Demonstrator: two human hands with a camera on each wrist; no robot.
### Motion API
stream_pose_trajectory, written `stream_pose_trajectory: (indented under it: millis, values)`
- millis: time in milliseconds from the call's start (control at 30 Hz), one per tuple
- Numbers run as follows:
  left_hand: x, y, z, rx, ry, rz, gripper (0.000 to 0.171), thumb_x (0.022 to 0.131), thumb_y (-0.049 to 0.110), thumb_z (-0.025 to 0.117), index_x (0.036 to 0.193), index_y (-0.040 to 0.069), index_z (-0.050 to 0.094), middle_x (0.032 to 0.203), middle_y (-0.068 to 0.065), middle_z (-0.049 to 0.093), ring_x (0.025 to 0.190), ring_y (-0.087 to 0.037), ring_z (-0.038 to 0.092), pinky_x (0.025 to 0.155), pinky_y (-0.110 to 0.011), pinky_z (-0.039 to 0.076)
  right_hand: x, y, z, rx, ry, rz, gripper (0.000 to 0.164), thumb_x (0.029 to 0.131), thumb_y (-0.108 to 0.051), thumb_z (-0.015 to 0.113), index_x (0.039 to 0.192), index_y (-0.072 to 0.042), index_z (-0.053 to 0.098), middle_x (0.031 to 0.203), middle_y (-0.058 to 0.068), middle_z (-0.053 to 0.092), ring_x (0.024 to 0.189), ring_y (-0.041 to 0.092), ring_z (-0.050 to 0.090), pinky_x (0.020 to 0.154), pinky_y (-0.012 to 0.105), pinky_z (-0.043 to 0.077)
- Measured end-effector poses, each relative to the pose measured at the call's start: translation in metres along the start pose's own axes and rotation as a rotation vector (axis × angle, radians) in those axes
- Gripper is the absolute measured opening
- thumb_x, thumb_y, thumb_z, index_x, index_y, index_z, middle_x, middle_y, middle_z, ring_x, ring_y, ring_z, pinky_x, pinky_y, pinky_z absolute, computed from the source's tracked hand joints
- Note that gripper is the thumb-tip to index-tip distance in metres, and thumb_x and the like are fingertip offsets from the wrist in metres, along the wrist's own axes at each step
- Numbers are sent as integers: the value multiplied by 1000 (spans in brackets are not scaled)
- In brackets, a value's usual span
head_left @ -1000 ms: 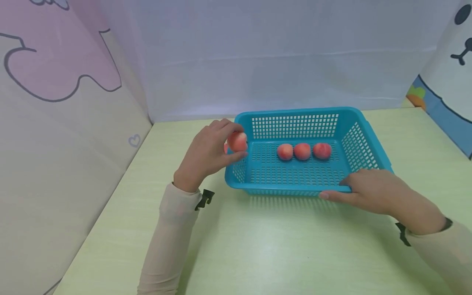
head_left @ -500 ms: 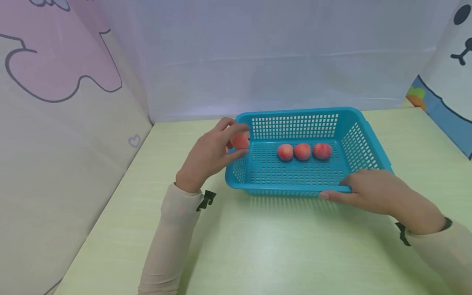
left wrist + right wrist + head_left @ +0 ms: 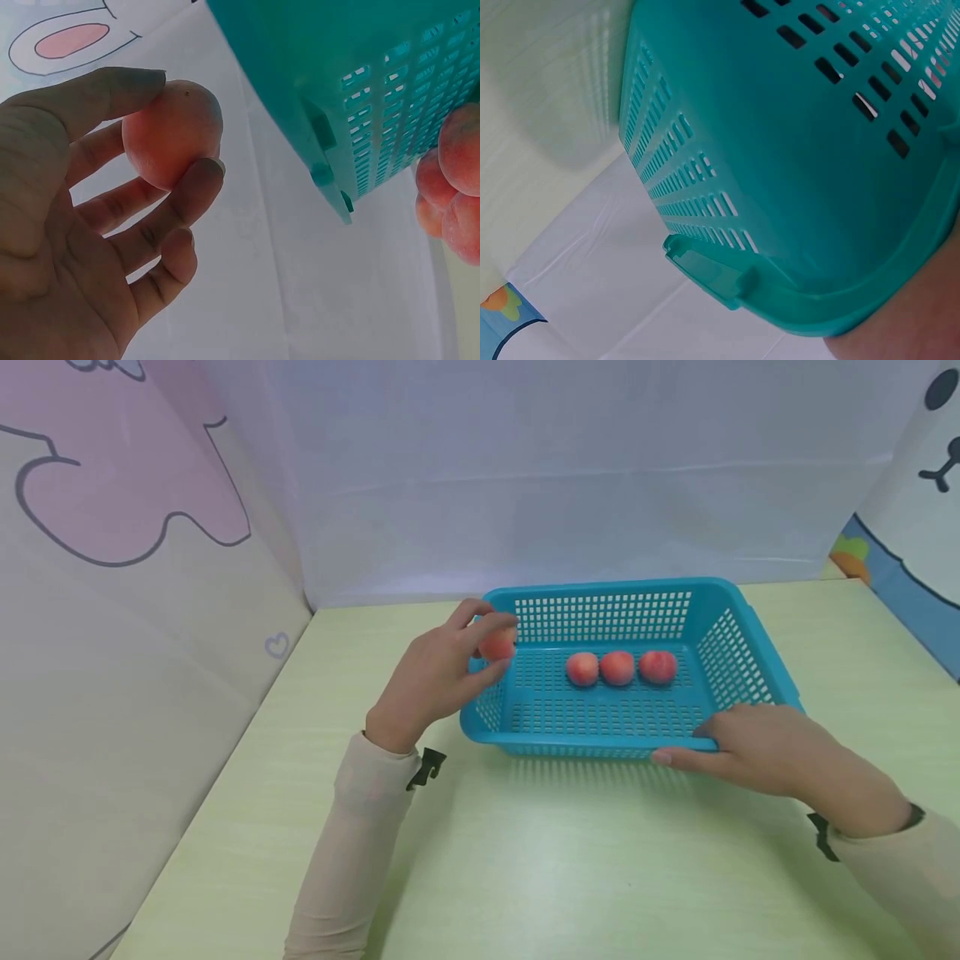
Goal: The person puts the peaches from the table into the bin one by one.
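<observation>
My left hand [image 3: 429, 678] pinches a pinkish-red peach [image 3: 497, 646] between thumb and fingers, above the left rim of a blue plastic basket [image 3: 562, 742]. In the left wrist view, that peach [image 3: 166, 139] sits at the fingertips, apart from the basket wall. Three peaches [image 3: 617, 668] lie in a row on the basket's perforated floor. With fingers over the rim and thumb outside, my right hand [image 3: 765, 747] grips the basket near its front right corner. Only a bit of that hand [image 3: 907, 315] shows in the right wrist view.
Several more peaches [image 3: 459, 184] cluster at the right edge of the left wrist view, near the basket's outer side. The basket stands on a pale green table [image 3: 525, 860]. A white sheet [image 3: 570, 518] hangs behind, and printed cloth [image 3: 150, 652] borders the left side.
My left hand has moved slightly right with the peach, from beside the basket's left rim to over it. The right hand and the peaches in the basket have stayed put.
</observation>
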State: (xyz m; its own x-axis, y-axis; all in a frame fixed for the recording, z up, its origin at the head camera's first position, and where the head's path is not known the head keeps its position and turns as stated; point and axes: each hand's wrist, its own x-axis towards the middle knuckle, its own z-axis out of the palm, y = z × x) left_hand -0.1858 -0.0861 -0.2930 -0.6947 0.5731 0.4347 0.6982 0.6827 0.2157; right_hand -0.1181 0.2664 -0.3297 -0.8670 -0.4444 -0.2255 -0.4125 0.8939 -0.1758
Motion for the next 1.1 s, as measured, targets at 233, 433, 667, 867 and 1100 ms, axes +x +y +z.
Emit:
stream_pose_trajectory:
  millis: [233, 433, 667, 867, 1100]
  values:
    - [-2, 0, -3, -3, -10, -10, 36, 92, 30, 62, 126, 18, 58, 117, 4, 50, 70, -1, 52, 59, -23, 47, 1, -2, 0, 4, 2, -6, 54, 88, -71, 42, 82, -24, 68, 55, -8, 46, 56, 9, 48, 48, 30, 39]
    - [-4, 0, -5, -30, -12, -29, 37, 90, 34, 65, 122, 18, 60, 111, 6, 52, 73, -9, 57, 62, -25, 48, 3, -3, 0, 4, 13, -10, 54, 87, -72, 41, 70, -26, 62, 53, -7, 43, 54, 9, 46, 47, 29, 37]
    - [-2, 7, -7, -39, -3, -27, 36, 90, 37, 65, 122, 19, 60, 106, 8, 52, 73, -6, 55, 63, -24, 47, 0, 1, -1, 1, 9, -15, 56, 87, -72, 41, 83, -23, 69, 56, -9, 48, 57, 8, 49, 49, 31, 41]
    - [-2, 9, -12, -51, 5, -35, 37, 88, 38, 67, 120, 19, 61, 102, 9, 51, 74, -5, 51, 61, -23, 46, -1, 3, 0, 4, 11, -9, 56, 87, -72, 42, 86, -22, 70, 57, -10, 49, 58, 8, 51, 49, 31, 42]
    - [-1, 5, -20, -36, 0, -41, 39, 86, 40, 69, 118, 19, 62, 103, 10, 51, 74, -3, 49, 59, -22, 45, -2, 1, 0, 16, 12, -10, 54, 87, -71, 43, 83, -23, 69, 54, -9, 46, 55, 8, 48, 48, 30, 40]
